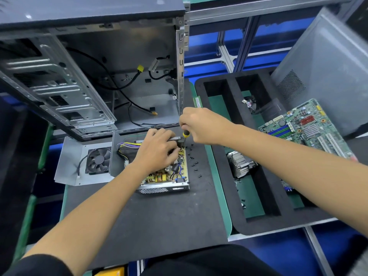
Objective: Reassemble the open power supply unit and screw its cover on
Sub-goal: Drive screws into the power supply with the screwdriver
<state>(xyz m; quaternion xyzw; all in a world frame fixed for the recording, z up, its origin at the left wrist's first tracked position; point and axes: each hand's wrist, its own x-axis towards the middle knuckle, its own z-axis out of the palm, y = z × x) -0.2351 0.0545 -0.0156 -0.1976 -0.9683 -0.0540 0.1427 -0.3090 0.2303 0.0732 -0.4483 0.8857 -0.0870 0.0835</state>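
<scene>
— Power supply unit (165, 176), where does it sit?
— On the dark grey mat (159, 216), just in front of the opened computer case (89, 66). It is a shallow metal box with no top, a perforated grille along its near wall and a yellowish circuit board inside, crowded with coils and capacitors.
— And its cover?
— Cover (83, 162) lies to the unit's left, touching it: bent sheet steel, matt grey, with a black round-bladed fan set in it. A bundle of yellow, purple and black wires (127, 146) runs between them.
— The hands?
— Left hand (157, 150) rests over the far end of the board, fingers curled down among the parts; what they pinch I cannot tell. Right hand (201, 124) is wrapped round the top of a screwdriver (185, 136), yellow and black handle, shaft upright at the unit's far right corner.
— Anything loose?
— Small black screws (194, 159) are scattered on the mat beside the unit's right wall.
</scene>
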